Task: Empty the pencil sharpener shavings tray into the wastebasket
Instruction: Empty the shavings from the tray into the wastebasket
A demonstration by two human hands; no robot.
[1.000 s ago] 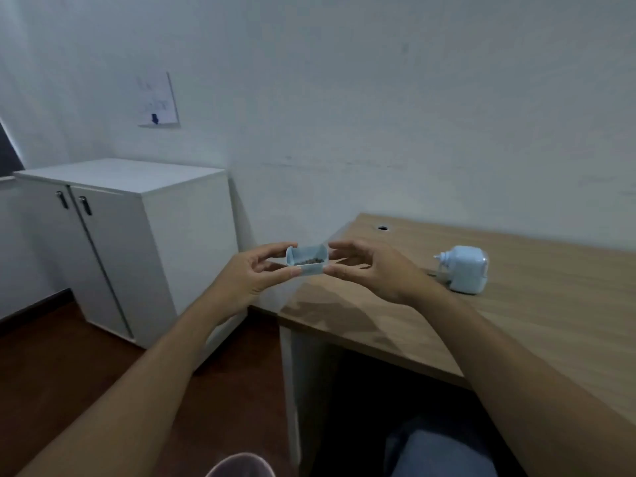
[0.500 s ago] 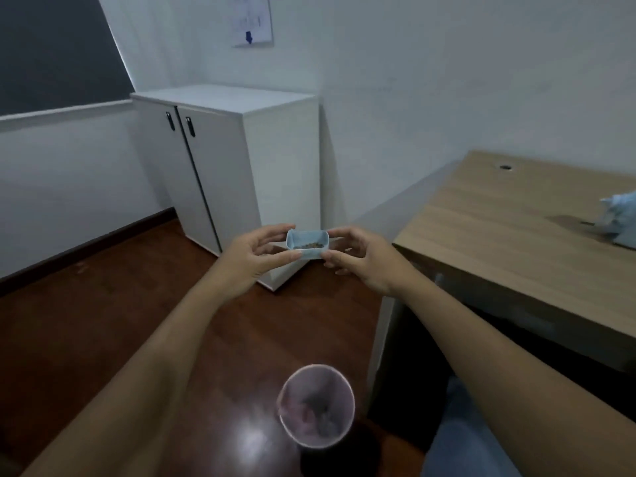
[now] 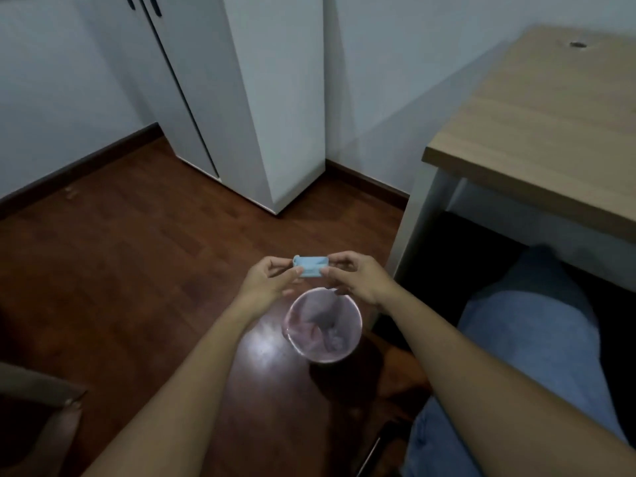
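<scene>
The small light-blue shavings tray (image 3: 311,266) is pinched between both hands, its closed underside facing me. My left hand (image 3: 268,282) grips its left end and my right hand (image 3: 358,278) grips its right end. Both hold it in the air just above the far rim of the round pinkish wastebasket (image 3: 358,325), which stands on the wooden floor and has crumpled material inside. The tray's contents are hidden from me. The pencil sharpener itself is out of view.
A white cabinet (image 3: 275,98) stands against the wall ahead. The wooden desk (image 3: 537,132) is at the right, its pale leg (image 3: 413,215) close to the wastebasket. My blue-trousered leg (image 3: 530,339) is at the lower right. A chair edge (image 3: 38,390) shows at lower left.
My view has swung down and left from the desk to the floor. Both hands carried the tray over the wastebasket and turned it from opening-up to underside-up.
</scene>
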